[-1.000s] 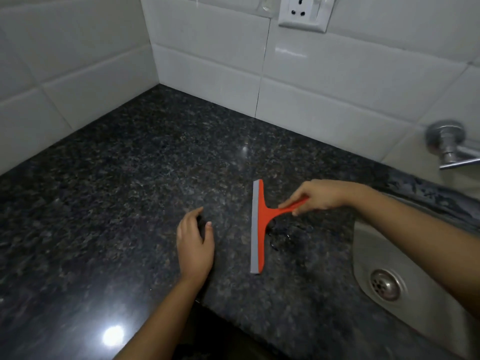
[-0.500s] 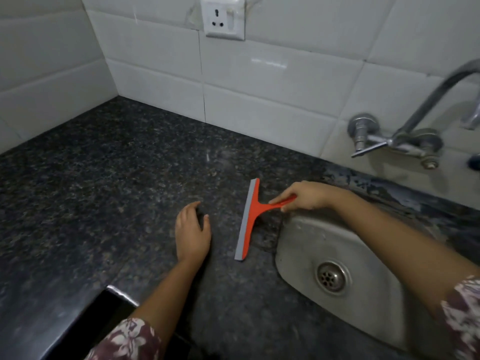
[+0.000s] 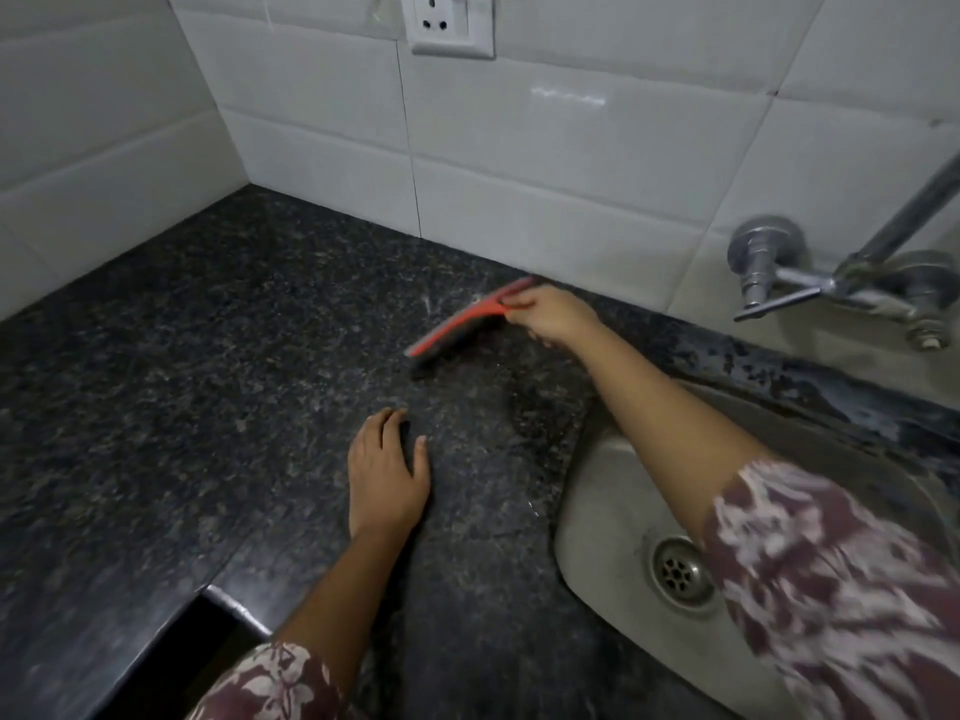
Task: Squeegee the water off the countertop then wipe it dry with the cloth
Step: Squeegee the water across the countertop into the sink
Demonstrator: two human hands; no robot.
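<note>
My right hand (image 3: 553, 315) grips the handle of the orange squeegee (image 3: 460, 323), which is blurred and tilted, lifted near the back wall over the dark speckled granite countertop (image 3: 208, 387). The blade end points down-left, close above the stone. My left hand (image 3: 387, 472) rests flat on the countertop in front of it, fingers slightly apart, holding nothing. A faint wet streak shows on the stone between the squeegee and the sink. No cloth is in view.
A steel sink (image 3: 613, 517) with a drain (image 3: 678, 571) lies at the right under my right forearm. A wall tap (image 3: 831, 283) juts out above it. White tiled walls close the back and left, with a socket (image 3: 449, 23) high up. The counter's front edge (image 3: 228, 602) drops off near me.
My right hand has lifted the squeegee from beside the sink rim and carried it back toward the wall, tilting it. The left hand has stayed flat on the counter.
</note>
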